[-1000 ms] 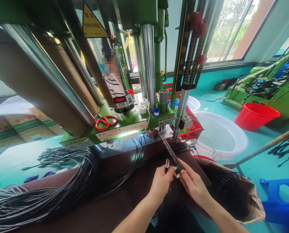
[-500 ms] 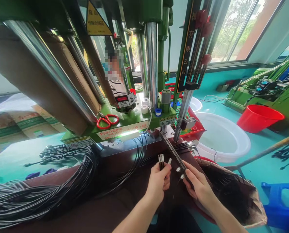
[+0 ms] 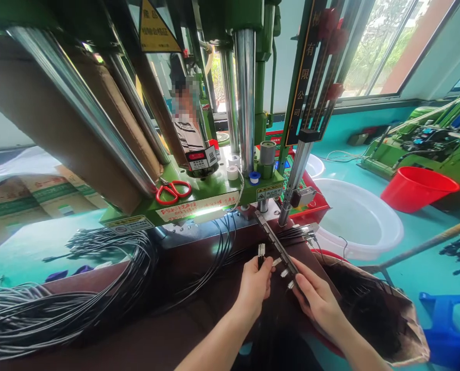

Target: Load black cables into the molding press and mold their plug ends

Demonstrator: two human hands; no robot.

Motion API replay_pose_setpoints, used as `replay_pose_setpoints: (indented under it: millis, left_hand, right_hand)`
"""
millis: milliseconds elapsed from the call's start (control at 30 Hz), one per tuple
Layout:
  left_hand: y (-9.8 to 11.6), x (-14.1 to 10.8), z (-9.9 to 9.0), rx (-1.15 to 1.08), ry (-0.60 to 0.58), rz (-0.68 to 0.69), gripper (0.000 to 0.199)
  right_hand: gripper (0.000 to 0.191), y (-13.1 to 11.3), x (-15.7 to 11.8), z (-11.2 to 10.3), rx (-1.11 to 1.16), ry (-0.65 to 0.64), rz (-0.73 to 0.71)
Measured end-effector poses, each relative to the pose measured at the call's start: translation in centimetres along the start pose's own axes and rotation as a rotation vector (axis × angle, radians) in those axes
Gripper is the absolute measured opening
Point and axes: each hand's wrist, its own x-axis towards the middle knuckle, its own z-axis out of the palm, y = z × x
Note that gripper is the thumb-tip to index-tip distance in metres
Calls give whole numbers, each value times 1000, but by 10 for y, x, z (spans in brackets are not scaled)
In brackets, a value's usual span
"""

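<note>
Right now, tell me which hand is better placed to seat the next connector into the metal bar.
Left. The left hand holds the connectors upright beside the metal bar; the right hand rests on the bar's near end.

A dark brown bench (image 3: 109,330) carries black cable bundles (image 3: 60,304) at left and a metal fixture bar (image 3: 278,246)

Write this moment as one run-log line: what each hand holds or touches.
left hand: shut on cable plugs | right hand: fingertips on metal jig bar | behind: green press, red scissors
</note>
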Motion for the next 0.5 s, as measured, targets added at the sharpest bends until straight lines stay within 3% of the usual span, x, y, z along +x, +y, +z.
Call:
replay_pose_setpoints:
  millis: [500]
  left_hand:
    - [0,-4,-1,-34,13,-19,47]
  right_hand:
    - [51,8,1,-2,-76,-3,-23]
